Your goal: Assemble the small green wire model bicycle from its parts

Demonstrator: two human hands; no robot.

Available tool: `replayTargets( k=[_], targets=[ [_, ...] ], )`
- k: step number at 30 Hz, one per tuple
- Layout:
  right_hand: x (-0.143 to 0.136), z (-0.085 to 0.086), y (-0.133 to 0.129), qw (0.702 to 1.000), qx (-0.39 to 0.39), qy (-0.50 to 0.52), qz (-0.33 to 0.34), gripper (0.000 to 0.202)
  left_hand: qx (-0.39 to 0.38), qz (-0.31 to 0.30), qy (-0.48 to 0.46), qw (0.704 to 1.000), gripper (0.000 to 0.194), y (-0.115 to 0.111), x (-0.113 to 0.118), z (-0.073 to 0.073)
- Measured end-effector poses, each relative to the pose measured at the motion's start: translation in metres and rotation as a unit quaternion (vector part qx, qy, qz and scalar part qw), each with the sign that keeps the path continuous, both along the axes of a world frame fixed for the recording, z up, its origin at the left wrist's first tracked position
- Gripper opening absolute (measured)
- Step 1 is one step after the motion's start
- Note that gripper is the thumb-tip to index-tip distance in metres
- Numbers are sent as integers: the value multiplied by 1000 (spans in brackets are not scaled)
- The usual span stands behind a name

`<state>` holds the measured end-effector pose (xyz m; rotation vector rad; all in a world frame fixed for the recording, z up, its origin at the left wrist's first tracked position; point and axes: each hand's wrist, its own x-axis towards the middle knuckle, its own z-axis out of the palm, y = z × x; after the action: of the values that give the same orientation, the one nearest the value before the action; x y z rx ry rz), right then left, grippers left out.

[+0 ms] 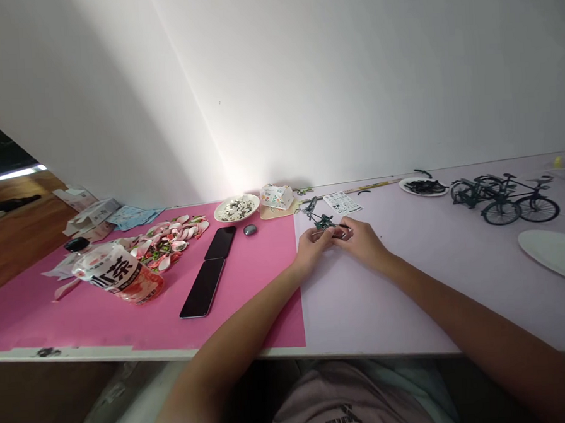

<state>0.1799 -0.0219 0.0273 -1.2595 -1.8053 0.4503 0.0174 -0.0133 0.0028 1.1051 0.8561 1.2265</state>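
Note:
Close together over the pale table, my left hand (311, 246) and my right hand (363, 237) meet at the fingertips. Between them is a dark green model bicycle part (324, 221), with thin pieces sticking up past the left fingers. My left fingers are closed round its lower side. The right thumb and fingers pinch its right end, where a small dark piece shows. Fingers hide much of the part. Just behind lies another thin dark piece (310, 205), beside a white sheet with dark printed marks (342, 202).
Miniature bicycles (504, 200) stand at right, near a white plate (554, 254) and a plate of black parts (423, 186). On the pink left side are a phone (202, 288), a tilted drink bottle (120, 273), pink pieces (170, 239) and a bowl of small parts (237, 209).

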Motion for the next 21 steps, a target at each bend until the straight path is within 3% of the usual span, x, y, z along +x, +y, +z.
replayTargets(
  k=[10, 15, 21],
  targets=[
    [3, -7, 7, 999, -30, 0, 44, 46, 1, 33, 80, 996, 42, 2, -4, -1],
    [6, -1, 7, 998, -30, 20, 59, 38, -19, 31, 46, 998, 38, 2, -3, 1],
    [17, 0, 17, 996, 73, 45, -24, 42, -47, 28, 9, 998, 34, -2, -1, 6]
  ],
)
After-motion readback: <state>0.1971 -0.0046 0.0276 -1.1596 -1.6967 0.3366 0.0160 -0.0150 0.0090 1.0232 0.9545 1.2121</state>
